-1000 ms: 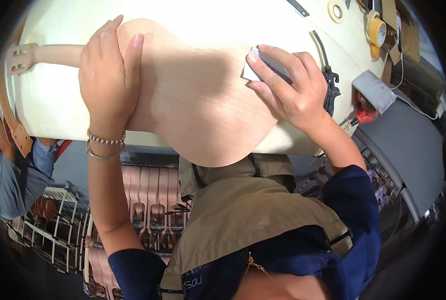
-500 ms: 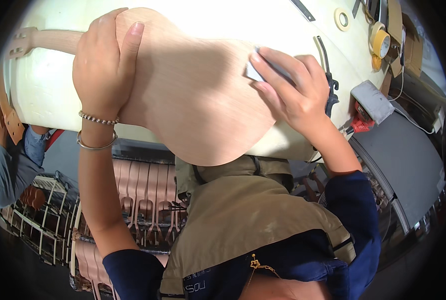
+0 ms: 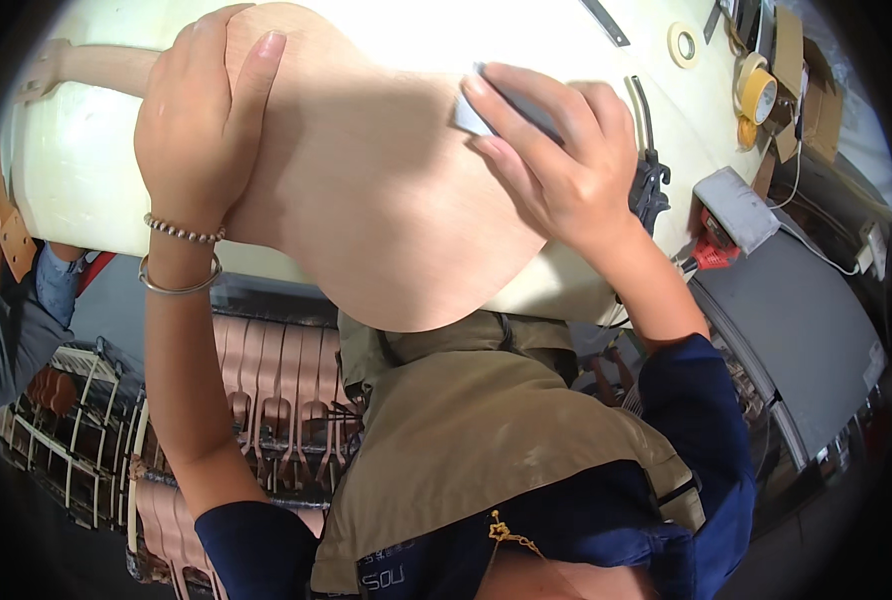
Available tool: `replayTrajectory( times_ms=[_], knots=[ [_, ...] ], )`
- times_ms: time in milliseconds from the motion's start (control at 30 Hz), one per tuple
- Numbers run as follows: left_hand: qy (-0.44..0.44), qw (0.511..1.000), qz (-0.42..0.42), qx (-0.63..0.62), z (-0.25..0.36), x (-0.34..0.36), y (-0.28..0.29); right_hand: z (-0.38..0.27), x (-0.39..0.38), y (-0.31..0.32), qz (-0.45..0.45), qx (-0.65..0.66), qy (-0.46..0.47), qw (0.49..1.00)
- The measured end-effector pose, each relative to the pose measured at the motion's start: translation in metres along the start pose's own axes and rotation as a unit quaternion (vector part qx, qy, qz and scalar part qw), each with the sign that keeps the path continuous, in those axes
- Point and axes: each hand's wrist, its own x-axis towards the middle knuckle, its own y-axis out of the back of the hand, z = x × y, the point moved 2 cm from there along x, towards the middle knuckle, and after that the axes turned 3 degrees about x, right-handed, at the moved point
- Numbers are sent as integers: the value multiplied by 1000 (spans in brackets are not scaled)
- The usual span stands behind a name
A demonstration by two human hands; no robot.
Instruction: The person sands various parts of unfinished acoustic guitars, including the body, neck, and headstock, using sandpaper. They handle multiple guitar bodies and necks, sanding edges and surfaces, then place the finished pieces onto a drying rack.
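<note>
An unfinished pale wooden guitar body [image 3: 386,220], with its neck [image 3: 106,65] pointing left, lies face-flat on the cream table. My left hand [image 3: 194,135] rests palm-down on the body's left part by the neck, fingers lying along it and thumb apart. My right hand [image 3: 566,165] grips a small grey-and-white block [image 3: 474,120] on the body's right part, fingers bent over its top. Beside that hand, a black tool with a rod [image 3: 651,185] lies on the table.
Tape rolls [image 3: 756,100], a steel ruler [image 3: 603,20] and cardboard [image 3: 816,110] are at the upper right, above a grey-and-red power tool [image 3: 736,205]. Racks of wooden neck pieces [image 3: 266,380] stand below the table. Another person's jeans-clad leg [image 3: 16,330] shows at the far left.
The view has shifted, putting guitar and left hand higher and further left. My right hand has slid the block up and leftward across the wood since half a second ago.
</note>
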Motion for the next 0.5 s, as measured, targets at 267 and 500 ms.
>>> replayTrajectory(
  times_ms=[267, 500],
  knots=[
    [-2, 1000, -6, -19, 0, -1, 0, -8, 4, 9, -57, -20, -24, 998],
    [-16, 1000, 4, -23, -3, -1, 0, -11, 10, 3, -49, -30, -16, 998]
  ],
)
